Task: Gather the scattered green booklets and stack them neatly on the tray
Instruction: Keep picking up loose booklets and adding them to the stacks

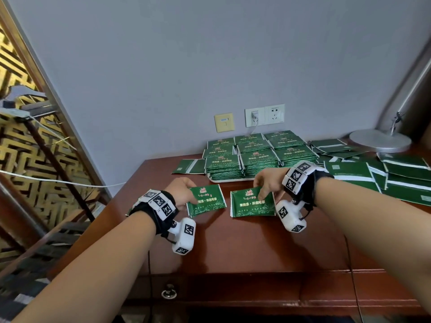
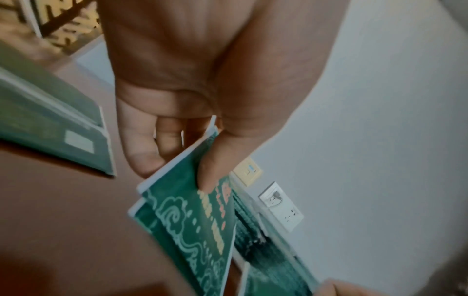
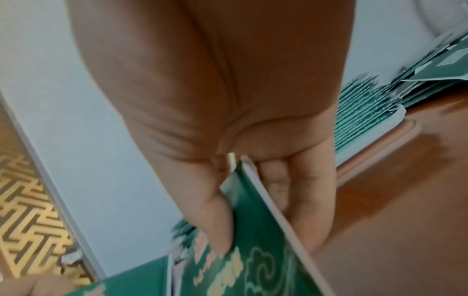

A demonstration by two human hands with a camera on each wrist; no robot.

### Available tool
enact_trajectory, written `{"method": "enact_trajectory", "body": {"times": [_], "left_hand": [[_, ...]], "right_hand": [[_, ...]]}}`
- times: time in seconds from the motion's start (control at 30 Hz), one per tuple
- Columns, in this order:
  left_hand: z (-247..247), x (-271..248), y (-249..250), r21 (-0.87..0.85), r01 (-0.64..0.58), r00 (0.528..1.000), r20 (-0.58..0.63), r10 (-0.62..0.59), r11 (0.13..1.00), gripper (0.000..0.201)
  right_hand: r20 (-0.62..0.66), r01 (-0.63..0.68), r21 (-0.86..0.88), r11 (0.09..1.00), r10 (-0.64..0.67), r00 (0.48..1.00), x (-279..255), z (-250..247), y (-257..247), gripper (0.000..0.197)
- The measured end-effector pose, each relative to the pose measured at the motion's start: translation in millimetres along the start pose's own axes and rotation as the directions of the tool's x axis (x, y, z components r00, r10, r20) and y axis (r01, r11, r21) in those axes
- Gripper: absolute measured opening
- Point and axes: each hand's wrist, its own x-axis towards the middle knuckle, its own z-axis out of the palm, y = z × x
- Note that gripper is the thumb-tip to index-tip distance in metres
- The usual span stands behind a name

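Side by side above a reddish-brown wooden desk (image 1: 233, 248), 2 small bundles of green booklets are held, 1 in each hand. The left hand (image 1: 183, 191) is closed on the left bundle (image 1: 206, 200); in the left wrist view, the thumb (image 2: 215, 160) is pressed on the printed cover and the fingers are curled beneath, with 2 white-edged booklets seen in the pinch. The right hand (image 1: 268, 180) is closed on the right bundle (image 1: 253, 202) in the same manner, the thumb (image 3: 215, 216) laid on the cover and the fingers (image 3: 311, 210) tucked under it. Whether the bundles are lifted clear of the desk or rested on it cannot be told.

Just behind the hands, a white tray (image 1: 229, 180) is seen loaded with tall, orderly stacks of green booklets (image 1: 256, 157), set in rows against a grey wall (image 1: 210, 54). More loose booklets (image 1: 401, 178) are scattered across the desk's right side, and 1 opened booklet (image 1: 189, 166) is lying left of the tray. A round silver lamp base (image 1: 380, 141) is placed at the far right corner. On the wall, a double white socket (image 1: 264, 115) with a plug in it is mounted beside a beige plate (image 1: 224, 122).
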Motion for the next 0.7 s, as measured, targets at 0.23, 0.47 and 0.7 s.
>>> {"method": "enact_trajectory", "body": {"times": [0.23, 0.47, 0.7], "left_hand": [[-0.6, 31.8, 51.7, -0.349, -0.011, 0.999, -0.043, -0.004, 0.937, 0.044], [30.0, 87.4, 101.1, -0.556, -0.006, 1.0, -0.018, -0.005, 0.831, 0.044], [68.3, 140.1, 145.6, -0.59, 0.012, 0.999, 0.034, 0.01, 0.808, 0.027]], "right_hand": [[-0.275, 0.086, 0.214, 0.973, -0.024, 0.961, 1.8, -65.5, 14.6, 0.033], [-0.539, 0.132, 0.523, 0.842, 0.207, 0.817, 25.4, -115.9, 73.4, 0.028], [-0.545, 0.066, 0.547, 0.835, 0.294, 0.785, 63.4, -153.8, 140.3, 0.028]]}}
